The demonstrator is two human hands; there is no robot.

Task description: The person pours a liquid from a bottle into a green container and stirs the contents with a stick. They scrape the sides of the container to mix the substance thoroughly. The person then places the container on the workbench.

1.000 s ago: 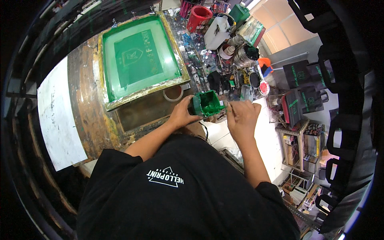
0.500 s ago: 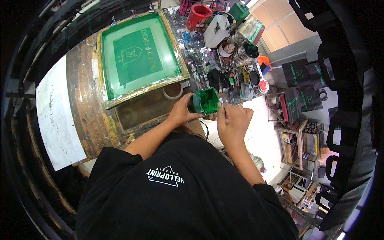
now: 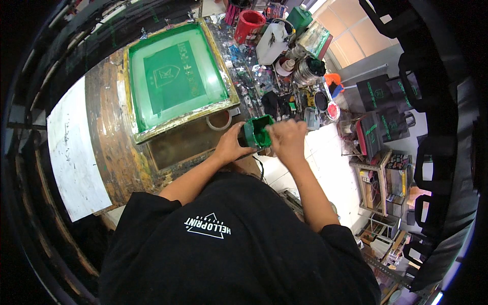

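My left hand [image 3: 229, 146] grips an open, square-mouthed container [image 3: 260, 131] from its left side. The container is tilted with its mouth to the right, and thick green ink coats its inner walls. At the mouth, my right hand [image 3: 288, 141] is closed, its fingertips at the rim. Whatever it may hold is hidden. Beyond my left hand lies a wooden-framed printing screen [image 3: 175, 76], its mesh covered in green with a shield design and lettering. Between the screen and my left hand sits a pale ring [image 3: 218, 128], like a roll of tape.
The screen lies on a stained wooden table [image 3: 104, 127], beside a long white sheet [image 3: 76, 152]. Along the far right stand a red can [image 3: 249, 26], a white jug [image 3: 272, 44], a green jug [image 3: 300, 18] and several ink-smeared tins. Dark printed bags [image 3: 373, 94] hang at the right.
My right hand has moved left and up, bringing its fingers to the container's mouth. The container has turned slightly, while my left hand keeps its hold.
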